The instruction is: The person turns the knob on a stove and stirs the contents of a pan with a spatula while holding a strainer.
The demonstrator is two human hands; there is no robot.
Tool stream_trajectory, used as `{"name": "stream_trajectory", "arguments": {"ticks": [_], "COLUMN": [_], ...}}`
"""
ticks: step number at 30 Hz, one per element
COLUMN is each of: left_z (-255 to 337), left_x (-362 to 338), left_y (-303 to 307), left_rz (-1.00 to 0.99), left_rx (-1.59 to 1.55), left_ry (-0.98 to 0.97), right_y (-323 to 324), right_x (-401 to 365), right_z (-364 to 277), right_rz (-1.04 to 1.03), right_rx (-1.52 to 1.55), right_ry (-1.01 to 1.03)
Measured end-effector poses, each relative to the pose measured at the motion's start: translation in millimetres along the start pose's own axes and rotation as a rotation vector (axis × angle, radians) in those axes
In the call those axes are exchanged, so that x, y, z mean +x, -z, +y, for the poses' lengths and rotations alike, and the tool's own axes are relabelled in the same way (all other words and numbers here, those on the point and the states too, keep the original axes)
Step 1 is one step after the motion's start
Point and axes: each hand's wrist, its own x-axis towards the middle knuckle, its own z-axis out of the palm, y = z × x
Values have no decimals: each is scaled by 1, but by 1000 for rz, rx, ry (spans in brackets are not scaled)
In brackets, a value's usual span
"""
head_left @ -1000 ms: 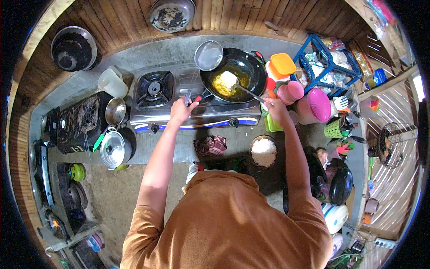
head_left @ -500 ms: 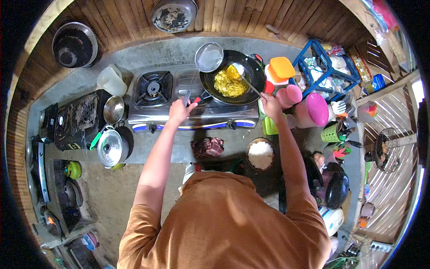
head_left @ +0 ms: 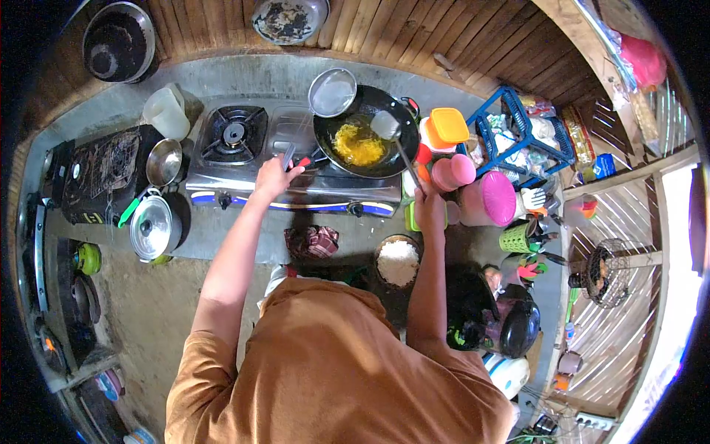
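Note:
A black wok (head_left: pixel 367 130) sits on the right burner of a steel gas stove (head_left: pixel 285 159), with yellow egg (head_left: pixel 357 144) frying in it. My left hand (head_left: pixel 274 177) grips the wok's handle (head_left: pixel 302 160), which has a red end. My right hand (head_left: pixel 430 206) holds a long metal spatula (head_left: pixel 398 144), its blade lifted above the wok's right side. A round wire strainer (head_left: pixel 333 92) rests on the wok's far left rim. A bowl of white rice (head_left: pixel 398 262) stands on the counter below my right hand.
The left burner (head_left: pixel 234 134) is bare. A lidded pot (head_left: pixel 155 226), a steel bowl (head_left: pixel 164 163) and a dark grill stove (head_left: pixel 103 172) stand to the left. Pink and orange plastic containers (head_left: pixel 473 181) and a blue rack (head_left: pixel 521 129) crowd the right. A checked cloth (head_left: pixel 310 240) lies on the counter.
The spatula has lifted out of the egg and my right hand has drawn back toward me. The egg has gathered into a smaller heap. The view has shifted left and down.

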Motion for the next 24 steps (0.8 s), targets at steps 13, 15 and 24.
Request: {"name": "stream_trajectory", "arguments": {"ticks": [13, 15, 24], "left_z": [-9, -7, -6], "left_x": [1, 0, 8], "left_y": [-9, -4, 18], "left_rz": [32, 3, -92], "left_rx": [-69, -61, -65], "left_ry": [-53, -43, -2], "right_y": [-5, -8, -40], "right_x": [-16, -22, -17], "right_z": [-28, -31, -25], "right_rz": [-155, -172, -28], "right_rx": [-43, 2, 161], "right_ry": [-77, -105, -33]}}
